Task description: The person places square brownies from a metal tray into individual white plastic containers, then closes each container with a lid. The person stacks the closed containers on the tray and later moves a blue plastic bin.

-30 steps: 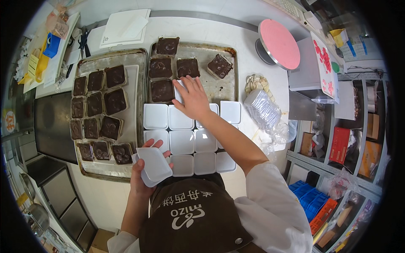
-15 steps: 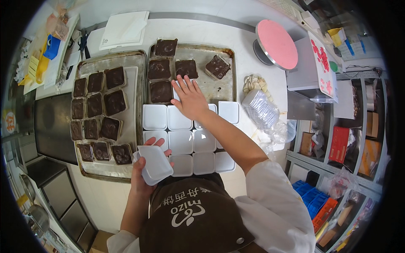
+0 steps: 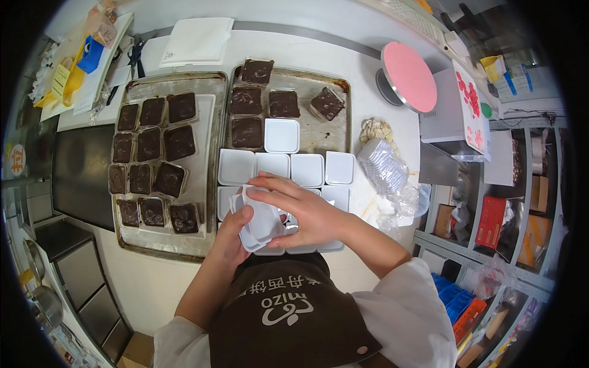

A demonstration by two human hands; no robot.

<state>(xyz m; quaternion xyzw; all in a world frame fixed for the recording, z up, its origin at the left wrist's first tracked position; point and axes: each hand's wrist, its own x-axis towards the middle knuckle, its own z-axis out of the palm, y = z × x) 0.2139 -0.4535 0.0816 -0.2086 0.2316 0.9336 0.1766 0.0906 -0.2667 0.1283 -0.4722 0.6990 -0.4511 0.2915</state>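
Note:
My left hand holds a small stack of white square plastic cups just above the near edge of the counter. My right hand is curled over the top of that stack, fingers gripping its upper cup. Under both hands lie rows of empty white square cups. One more white cup sits on the right metal tray, beside several cups filled with chocolate cake.
The left metal tray holds several chocolate-filled cups. A pink turntable, a bag of clear lids, folded white paper, scissors and shelves at the right surround the work area.
My right hand left a white cup on the right tray and drew back to the stack in my left hand, now grasping its top.

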